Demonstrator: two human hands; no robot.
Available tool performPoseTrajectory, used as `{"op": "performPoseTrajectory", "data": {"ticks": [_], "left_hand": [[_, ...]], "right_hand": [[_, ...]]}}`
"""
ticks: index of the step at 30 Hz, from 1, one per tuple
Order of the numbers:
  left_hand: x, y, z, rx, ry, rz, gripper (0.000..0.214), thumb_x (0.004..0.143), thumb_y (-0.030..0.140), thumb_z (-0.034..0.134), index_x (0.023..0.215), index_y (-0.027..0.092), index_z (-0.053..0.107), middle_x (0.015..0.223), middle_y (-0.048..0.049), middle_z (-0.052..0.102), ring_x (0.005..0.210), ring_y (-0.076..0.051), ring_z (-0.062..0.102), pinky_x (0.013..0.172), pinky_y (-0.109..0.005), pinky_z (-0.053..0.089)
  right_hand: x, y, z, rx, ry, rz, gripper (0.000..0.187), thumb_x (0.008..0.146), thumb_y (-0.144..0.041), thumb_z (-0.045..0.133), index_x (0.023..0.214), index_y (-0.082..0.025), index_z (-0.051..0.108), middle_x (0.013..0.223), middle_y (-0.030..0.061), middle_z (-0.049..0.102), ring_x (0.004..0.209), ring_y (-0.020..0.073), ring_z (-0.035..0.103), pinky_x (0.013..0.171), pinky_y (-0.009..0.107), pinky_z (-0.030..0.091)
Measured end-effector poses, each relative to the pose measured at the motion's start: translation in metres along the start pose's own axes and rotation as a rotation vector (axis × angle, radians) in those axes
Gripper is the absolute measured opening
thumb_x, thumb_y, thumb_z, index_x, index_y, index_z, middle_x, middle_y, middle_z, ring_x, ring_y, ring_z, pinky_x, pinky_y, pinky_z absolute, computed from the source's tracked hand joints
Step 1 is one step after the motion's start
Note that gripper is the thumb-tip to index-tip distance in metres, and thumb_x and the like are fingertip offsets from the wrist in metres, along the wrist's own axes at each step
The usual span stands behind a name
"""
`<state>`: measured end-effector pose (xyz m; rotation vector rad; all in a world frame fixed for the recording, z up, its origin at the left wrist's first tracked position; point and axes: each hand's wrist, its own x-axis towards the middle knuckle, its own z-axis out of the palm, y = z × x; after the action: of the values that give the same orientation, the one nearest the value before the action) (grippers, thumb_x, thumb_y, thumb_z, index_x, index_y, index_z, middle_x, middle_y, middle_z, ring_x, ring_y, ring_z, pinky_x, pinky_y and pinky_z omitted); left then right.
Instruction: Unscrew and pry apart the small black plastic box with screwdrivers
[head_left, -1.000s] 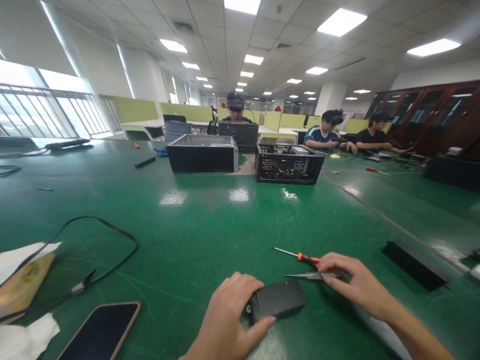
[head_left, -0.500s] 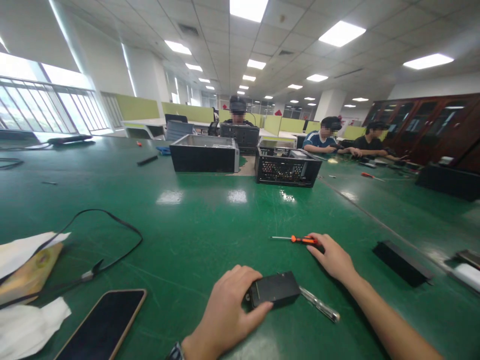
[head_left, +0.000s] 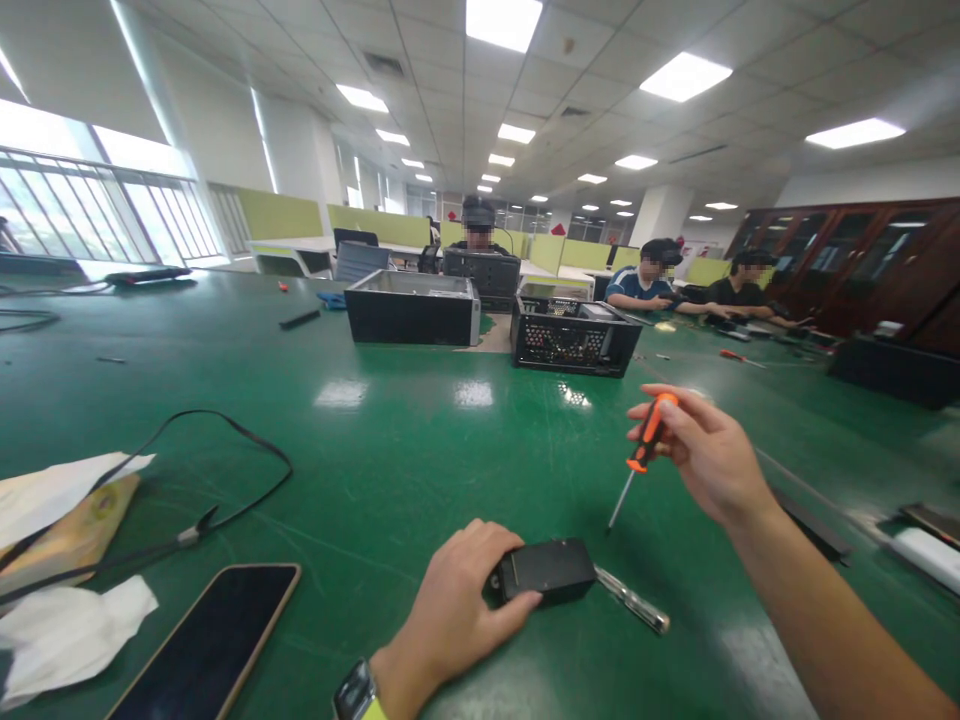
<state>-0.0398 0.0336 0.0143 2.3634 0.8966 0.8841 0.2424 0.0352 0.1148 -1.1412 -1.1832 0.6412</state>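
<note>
My left hand (head_left: 466, 602) grips the left end of a small black rectangular box (head_left: 551, 572) that rests on the green table; its exact kind I cannot tell. In my right hand (head_left: 705, 445) is an orange and black screwdriver (head_left: 646, 437), raised off the table with its shaft pointing down and left. The tip is above and to the right of the box, apart from it. Beside the box's right end lies a slim, clear-handled tool (head_left: 634, 602), perhaps a pen or tester.
A phone (head_left: 210, 640), crumpled tissue (head_left: 75, 635) and a black cable (head_left: 277, 480) lie at left. Two open metal computer cases (head_left: 412, 315) (head_left: 574, 340) stand farther back. A long black piece (head_left: 814, 525) is partly behind my right forearm. Other people (head_left: 645, 280) sit across the table.
My right hand has picked the screwdriver up from the table and tipped it from lying flat to shaft-down. My left hand stays on the black box.
</note>
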Motion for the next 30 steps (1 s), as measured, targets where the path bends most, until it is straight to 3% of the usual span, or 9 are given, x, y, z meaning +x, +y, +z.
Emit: {"op": "performPoseTrajectory", "data": {"ticks": [3, 5, 8, 13, 21, 30], "left_hand": [[-0.001, 0.001, -0.001, -0.011, -0.015, 0.009, 0.026, 0.077, 0.024, 0.069, 0.102, 0.020, 0.063, 0.096, -0.0059, 0.067, 0.088, -0.025, 0.060, 0.081, -0.039, 0.049], [-0.001, 0.002, -0.001, -0.011, -0.015, -0.005, 0.027, 0.076, 0.024, 0.069, 0.102, 0.020, 0.063, 0.096, -0.0057, 0.067, 0.088, -0.025, 0.060, 0.083, -0.040, 0.049], [0.001, 0.003, 0.000, -0.012, -0.023, -0.030, 0.028, 0.075, 0.023, 0.069, 0.102, 0.020, 0.062, 0.097, -0.0058, 0.066, 0.088, -0.025, 0.059, 0.083, -0.042, 0.049], [0.002, 0.004, 0.002, 0.002, -0.023, -0.037, 0.027, 0.074, 0.021, 0.068, 0.100, 0.020, 0.061, 0.095, -0.0054, 0.066, 0.087, -0.025, 0.060, 0.086, -0.044, 0.048], [0.002, -0.001, -0.002, 0.078, 0.038, -0.005, 0.025, 0.071, 0.025, 0.068, 0.094, 0.020, 0.064, 0.087, -0.0051, 0.066, 0.079, -0.023, 0.061, 0.073, -0.037, 0.051], [0.001, -0.001, -0.004, 0.041, 0.025, -0.038, 0.026, 0.070, 0.024, 0.069, 0.095, 0.019, 0.064, 0.088, -0.0060, 0.067, 0.080, -0.024, 0.060, 0.074, -0.038, 0.050]], "right_hand": [[-0.008, -0.007, 0.031, 0.003, -0.116, -0.066, 0.034, 0.084, -0.045, 0.067, 0.107, -0.019, 0.064, 0.088, 0.0060, 0.073, 0.070, 0.0185, 0.071, 0.052, 0.027, 0.056], [-0.016, 0.000, 0.039, 0.005, -0.166, -0.069, 0.034, 0.084, -0.044, 0.067, 0.106, -0.019, 0.064, 0.086, 0.0059, 0.073, 0.068, 0.0184, 0.071, 0.052, 0.027, 0.056], [-0.025, 0.018, 0.032, 0.054, -0.186, -0.019, 0.030, 0.086, -0.042, 0.067, 0.106, -0.020, 0.064, 0.087, 0.0050, 0.073, 0.069, 0.0184, 0.071, 0.056, 0.030, 0.059], [-0.023, 0.026, 0.017, 0.151, -0.074, -0.006, 0.026, 0.088, -0.040, 0.065, 0.105, -0.021, 0.064, 0.088, 0.0042, 0.072, 0.070, 0.0173, 0.071, 0.059, 0.031, 0.061], [-0.008, 0.004, 0.039, 0.123, -0.267, -0.116, 0.025, 0.088, -0.039, 0.065, 0.105, -0.021, 0.063, 0.088, 0.0037, 0.072, 0.071, 0.0183, 0.071, 0.060, 0.034, 0.062], [-0.015, 0.015, 0.036, 0.108, -0.252, -0.149, 0.024, 0.088, -0.038, 0.066, 0.105, -0.022, 0.064, 0.088, 0.0036, 0.073, 0.073, 0.0189, 0.072, 0.065, 0.036, 0.063]]}}
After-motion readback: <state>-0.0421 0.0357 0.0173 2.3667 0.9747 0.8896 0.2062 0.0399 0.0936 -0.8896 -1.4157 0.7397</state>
